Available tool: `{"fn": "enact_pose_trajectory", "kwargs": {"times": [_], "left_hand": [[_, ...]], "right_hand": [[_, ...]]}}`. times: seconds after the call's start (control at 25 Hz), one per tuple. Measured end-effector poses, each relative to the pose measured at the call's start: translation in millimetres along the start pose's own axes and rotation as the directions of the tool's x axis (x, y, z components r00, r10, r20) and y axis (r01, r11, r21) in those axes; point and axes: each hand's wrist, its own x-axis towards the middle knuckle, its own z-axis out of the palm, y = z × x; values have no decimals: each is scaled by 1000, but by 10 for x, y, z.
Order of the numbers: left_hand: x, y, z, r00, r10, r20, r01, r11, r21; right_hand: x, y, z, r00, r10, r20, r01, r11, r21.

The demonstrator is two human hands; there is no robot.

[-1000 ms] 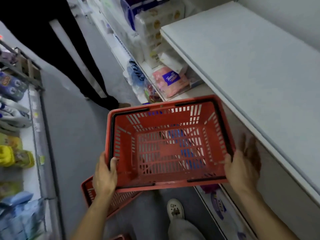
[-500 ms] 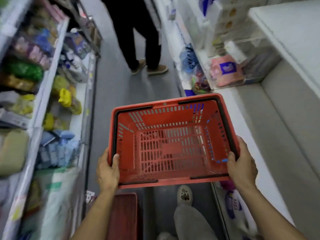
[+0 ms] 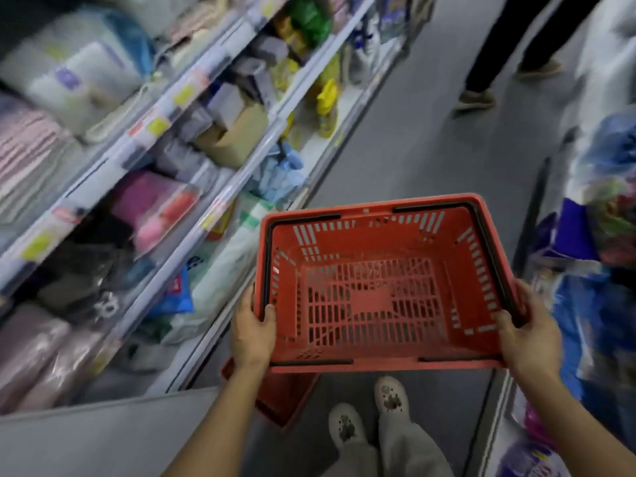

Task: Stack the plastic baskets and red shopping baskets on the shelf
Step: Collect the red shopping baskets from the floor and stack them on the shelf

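Note:
An empty red shopping basket (image 3: 378, 290) with black folded handles hangs level in front of me, above the aisle floor. My left hand (image 3: 251, 333) grips its left rim, thumb inside. On the right rim sits my right hand (image 3: 528, 335), also closed around the edge. Below it, a second red shopping basket (image 3: 282, 397) rests on the floor beside my left foot, mostly hidden by the held one and my left arm.
Stocked shelves (image 3: 192, 187) with packaged goods run along the left. More packaged goods (image 3: 599, 270) line the right. Another person's legs (image 3: 499, 56) stand up the aisle. A pale flat surface (image 3: 96, 438) fills the lower left. My shoes (image 3: 364, 414) stand on grey floor.
The view has swung left, from the white shelf on the right to the stocked shelves on the left. Both hands keep the basket; the right one has closed onto the rim.

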Motion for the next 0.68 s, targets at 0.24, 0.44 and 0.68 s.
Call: {"fn": "enact_pose_trajectory", "kwargs": {"times": [0.24, 0.44, 0.68], "left_hand": [[-80, -910, -240, 961, -274, -27, 273, 962, -10], [-260, -1644, -184, 884, -467, -23, 463, 880, -107], [-349, -2652, 211, 764, -644, -44, 613, 745, -263]], "right_hand": [[222, -267, 889, 957, -167, 238, 197, 974, -111], [355, -319, 1646, 828, -331, 453, 409, 908, -85], [372, -123, 2877, 701, -361, 616, 456, 890, 3]]}}
